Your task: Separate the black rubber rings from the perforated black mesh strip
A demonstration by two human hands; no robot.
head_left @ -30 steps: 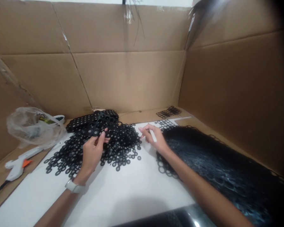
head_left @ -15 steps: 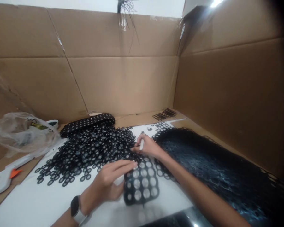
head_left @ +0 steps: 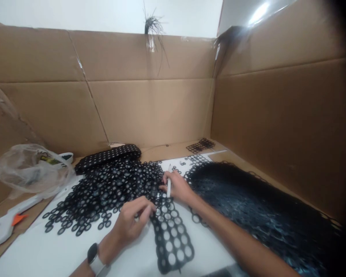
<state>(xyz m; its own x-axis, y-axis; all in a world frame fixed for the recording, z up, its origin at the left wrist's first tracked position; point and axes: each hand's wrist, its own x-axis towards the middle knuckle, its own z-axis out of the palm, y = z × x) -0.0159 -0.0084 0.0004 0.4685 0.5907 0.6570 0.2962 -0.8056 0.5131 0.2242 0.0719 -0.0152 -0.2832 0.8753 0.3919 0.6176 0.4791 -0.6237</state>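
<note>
At the far left I can see a white glue gun (head_left: 7, 223), then a spread-out pile of small black rings (head_left: 103, 192) on the white board (head_left: 123, 257). Just in front of that pile is the left hand (head_left: 134, 220), thumb and forefinger drawn close together at the far left edge of a black ring sheet (head_left: 174, 236); whether they truly pinch it I cannot tell. The sheet lies to the right of those fingertips, its long axis running from the hands back toward the person, slanting slightly right. At its far end stands a white pen-like tool (head_left: 169, 188), nearly upright, held in the narrowed fingers of the right hand (head_left: 178, 187). Both hands are near that far end, the left one closer to the side edge; the sheet's near end is well apart from either. Further right spreads a wide dark heap (head_left: 242, 196), under the right forearm's far side.
</note>
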